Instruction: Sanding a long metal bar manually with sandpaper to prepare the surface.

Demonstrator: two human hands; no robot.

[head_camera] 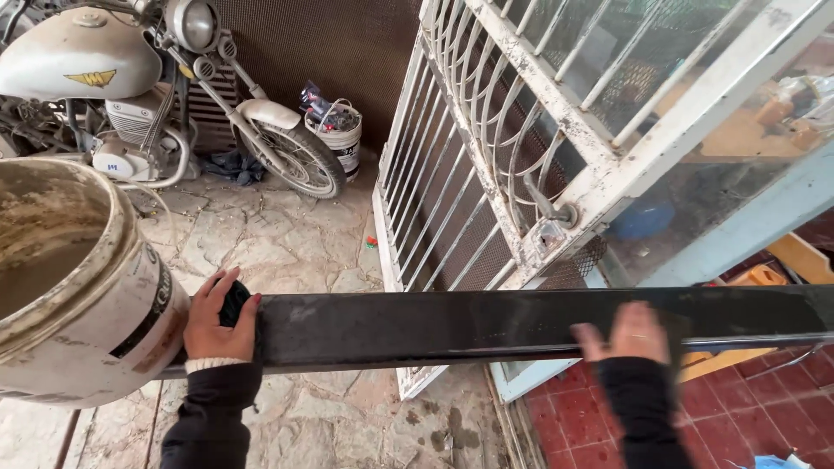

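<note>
Left hand (219, 317) gripping black beam (486, 323), right hand (632, 334) flat

Long black rectangular metal beam (486, 326); glossy, dusty top face; lying roughly horizontal across view, running from beside the bucket on the left out past the right edge; held off the ground, gripped at left end, right portion blurred.

Bucket (69, 287) left of beam (486, 326); gate (521, 148) behind beam; motorcycle (148, 87) behind bucket.
</note>
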